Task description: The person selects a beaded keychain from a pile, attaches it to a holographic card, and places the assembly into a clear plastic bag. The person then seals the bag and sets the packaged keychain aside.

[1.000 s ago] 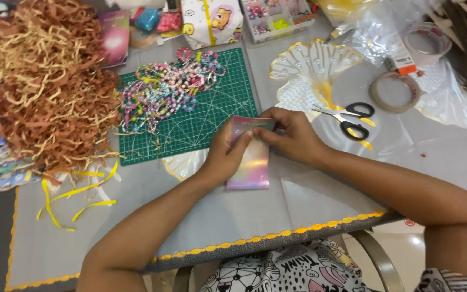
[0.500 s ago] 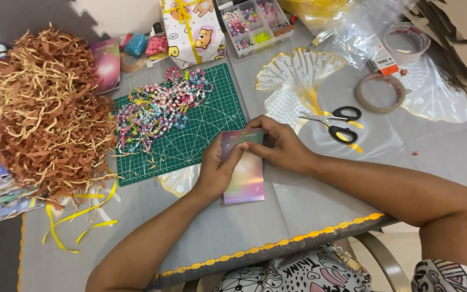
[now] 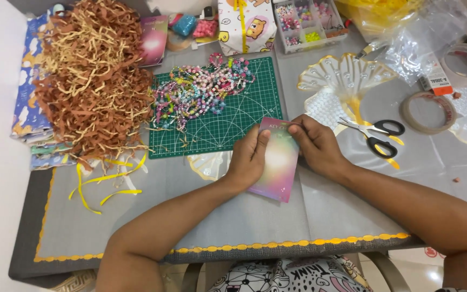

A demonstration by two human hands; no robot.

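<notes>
Pink-green glossy card [image 3: 278, 162] pinched between both hands' fingers [image 3: 260, 141].

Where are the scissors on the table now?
In the head view, the scissors lie on the table's right side, just right of the right hand, between the fan-shaped clear tray and the tape roll.

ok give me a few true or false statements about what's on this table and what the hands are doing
1. Both hands hold the iridescent card. True: left hand and right hand grip its edges.
2. The scissors are in the right hand. False: they lie on the table beside it.
3. Beaded bracelets lie on the green cutting mat. True.
4. The shredded paper pile is right of the mat. False: left of it.
5. The tape roll sits on the mat. False: far right, off it.
</notes>
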